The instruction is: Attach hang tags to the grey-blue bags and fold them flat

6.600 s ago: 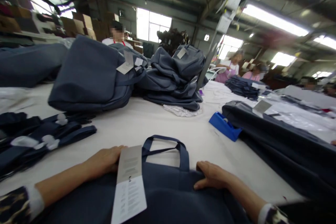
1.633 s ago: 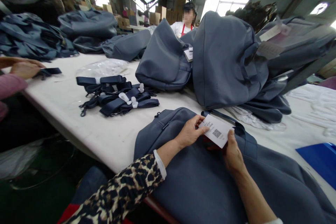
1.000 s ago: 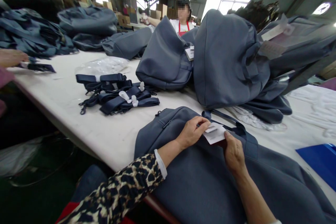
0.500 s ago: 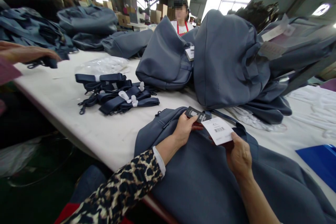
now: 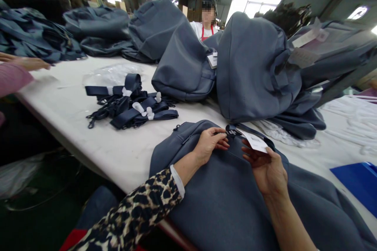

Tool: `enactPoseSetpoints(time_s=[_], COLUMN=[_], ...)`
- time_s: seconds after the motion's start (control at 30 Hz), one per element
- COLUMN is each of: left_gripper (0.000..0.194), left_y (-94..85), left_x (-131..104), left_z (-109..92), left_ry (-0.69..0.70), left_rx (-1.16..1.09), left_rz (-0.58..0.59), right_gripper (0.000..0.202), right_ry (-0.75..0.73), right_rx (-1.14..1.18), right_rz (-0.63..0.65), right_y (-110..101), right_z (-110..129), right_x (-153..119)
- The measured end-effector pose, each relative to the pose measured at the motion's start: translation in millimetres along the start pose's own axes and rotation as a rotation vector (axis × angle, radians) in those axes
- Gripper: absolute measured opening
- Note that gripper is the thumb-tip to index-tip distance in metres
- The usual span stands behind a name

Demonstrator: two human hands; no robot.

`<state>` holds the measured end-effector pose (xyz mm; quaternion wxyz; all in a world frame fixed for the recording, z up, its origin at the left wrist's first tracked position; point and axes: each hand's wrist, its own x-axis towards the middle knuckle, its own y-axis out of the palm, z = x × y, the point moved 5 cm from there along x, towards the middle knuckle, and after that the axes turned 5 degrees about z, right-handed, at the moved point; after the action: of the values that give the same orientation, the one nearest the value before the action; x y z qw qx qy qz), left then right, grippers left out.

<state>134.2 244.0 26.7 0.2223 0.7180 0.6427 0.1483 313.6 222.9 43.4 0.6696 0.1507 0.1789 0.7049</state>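
Observation:
A large dark blue-grey bag [image 5: 224,188] lies on the white-covered table right in front of me. My left hand [image 5: 210,144] is over its top edge, thumb and forefinger pinched at the edge of a black hang tag [image 5: 235,131], which is now tilted. To the right, my right hand [image 5: 269,168] grips the corner of a white barcode tag [image 5: 255,142] between thumb and fingers. Its other fingers are curled beneath the tag, partly hidden. A dark strap handle [image 5: 269,144] of the bag runs behind the white tag.
Bundled navy straps [image 5: 132,104] lie on the table [image 5: 129,157] at left, before clear plastic [image 5: 113,73]. Stuffed bags [image 5: 253,70] stand across the back. A blue sheet [image 5: 357,184] sits at right. A co-worker's hand [image 5: 26,62] reaches in from the left; another person [image 5: 207,27] is behind.
Both tags have tilted and shifted right, with my right hand moving slightly right. Another strap bundle is on the pile, the co-worker's hand has drawn left, and a bag at the back stands higher.

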Motion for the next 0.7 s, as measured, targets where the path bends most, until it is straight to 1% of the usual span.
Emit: enactPoseSetpoints(time_s=[0.07, 0.13, 0.2, 0.27, 0.37, 0.43, 0.5, 0.57, 0.63, 0.7], left_gripper=[0.024, 0.023, 0.017, 0.016, 0.019, 0.024, 0.031, 0.039, 0.048, 0.057], left_y=[2.8, 4.1, 4.9, 6.1, 6.4, 6.8, 9.1, 14.1, 22.1, 30.7], left_x=[-1.2, -2.3, -3.5, -4.8, -7.1, -9.0, -11.4, -14.4, -18.3, -23.2], left_z=[2.6, 5.1, 7.9, 9.9, 9.4, 8.5, 8.3, 9.6, 12.8, 18.3], left_ry=[-0.024, -0.045, -0.076, -0.104, -0.095, -0.082, -0.080, -0.095, -0.128, -0.186], left_rx=[-0.028, -0.060, -0.130, -0.222, -0.302, -0.302, -0.252, -0.138, 0.031, 0.209], left_rz=[0.056, 0.072, 0.070, 0.069, 0.034, 0.012, 0.020, 0.071, 0.184, 0.333], right_gripper=[0.032, 0.033, 0.032, 0.029, 0.027, 0.027, 0.027, 0.028, 0.028, 0.027], right_ry=[0.006, -0.004, -0.020, -0.037, -0.048, -0.024, 0.011, 0.024, 0.015, 0.008], right_rx=[0.010, -0.008, -0.044, -0.077, -0.090, -0.067, -0.032, -0.008, -0.009, -0.030], right_rz=[0.010, 0.035, 0.058, 0.053, 0.028, 0.058, 0.093, 0.087, 0.058, 0.042], right_y=[-0.4, 1.2, 3.7, 5.7, 8.7, 12.1, 14.2, 12.5, 9.0, 6.6], right_z=[-0.6, -1.5, -3.4, -6.4, -11.6, -15.1, -17.0, -15.9, -13.0, -11.3], right_x=[0.7, 1.1, 1.3, 1.3, 1.3, 1.7, 2.4, 3.3, 4.1, 4.5])
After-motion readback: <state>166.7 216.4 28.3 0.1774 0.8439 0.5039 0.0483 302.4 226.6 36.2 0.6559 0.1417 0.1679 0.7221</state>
